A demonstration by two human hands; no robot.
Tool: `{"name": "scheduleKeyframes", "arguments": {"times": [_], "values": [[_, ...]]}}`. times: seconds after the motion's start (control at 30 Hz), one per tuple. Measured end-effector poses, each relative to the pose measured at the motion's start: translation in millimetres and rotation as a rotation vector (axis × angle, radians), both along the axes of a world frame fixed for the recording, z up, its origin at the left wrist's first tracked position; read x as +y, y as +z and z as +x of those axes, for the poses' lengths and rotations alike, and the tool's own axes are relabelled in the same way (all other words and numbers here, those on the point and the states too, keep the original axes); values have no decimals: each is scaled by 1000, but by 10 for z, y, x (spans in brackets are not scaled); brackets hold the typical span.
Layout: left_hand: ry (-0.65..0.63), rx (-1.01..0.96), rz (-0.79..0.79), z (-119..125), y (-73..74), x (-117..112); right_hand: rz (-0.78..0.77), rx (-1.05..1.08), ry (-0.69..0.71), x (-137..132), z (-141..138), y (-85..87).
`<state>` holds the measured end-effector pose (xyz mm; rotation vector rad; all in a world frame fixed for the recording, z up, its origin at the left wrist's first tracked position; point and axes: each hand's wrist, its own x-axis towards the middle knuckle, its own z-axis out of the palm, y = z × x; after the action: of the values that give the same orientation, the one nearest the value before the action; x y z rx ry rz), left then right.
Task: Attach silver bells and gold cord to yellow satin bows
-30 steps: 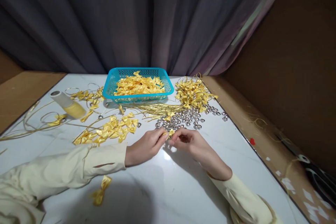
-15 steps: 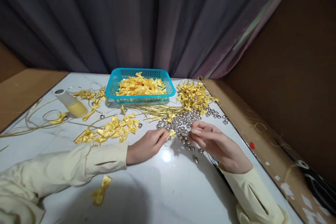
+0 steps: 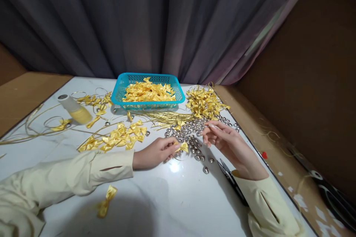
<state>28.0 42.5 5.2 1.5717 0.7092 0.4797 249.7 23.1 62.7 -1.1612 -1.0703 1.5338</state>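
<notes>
My left hand (image 3: 157, 153) is closed, pinching a yellow satin bow (image 3: 183, 147) between thumb and fingertips just over the white tabletop. A thin wire or thread seems to stick out of this bow. To the right, my right hand (image 3: 226, 140) hovers above a pile of small silver bells (image 3: 190, 129). Its thumb and index fingertip are pressed together and the other fingers are curled; anything between them is too small to make out. Black-handled thread snips (image 3: 232, 183) lie beside my right wrist. Several loose yellow bows (image 3: 119, 137) lie beyond my left forearm.
A blue basket (image 3: 148, 104) full of yellow bows stands at the back. Beside it are a heap of bows on gold cord (image 3: 205, 102) and a bundle of gold wires (image 3: 169, 117). A bottle (image 3: 76, 110) leans at left. Large scissors (image 3: 330, 196) lie far right.
My right hand has risen slightly and moved away from my left hand. The bow shows more beyond my left fingertips. The snips are more exposed.
</notes>
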Motion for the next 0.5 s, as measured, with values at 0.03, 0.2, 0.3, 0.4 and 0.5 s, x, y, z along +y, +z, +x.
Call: {"name": "scheduleKeyframes", "arguments": {"times": [0.03,0.2,0.3,0.4,0.5], "values": [[-2,-27,-33,-1,0,3,10,-3,-22,5,6,-11],[-37,-94,-146,-2,10,15,13,-50,-125,27,35,-64],[-74,-81,-143,-2,12,17,63,-169,-215,35,30,-85],[-82,-64,-145,-3,8,17,134,-302,-321,45,22,-111],[-82,-61,-165,-3,-1,18,151,-418,-382,47,27,-133]]}}
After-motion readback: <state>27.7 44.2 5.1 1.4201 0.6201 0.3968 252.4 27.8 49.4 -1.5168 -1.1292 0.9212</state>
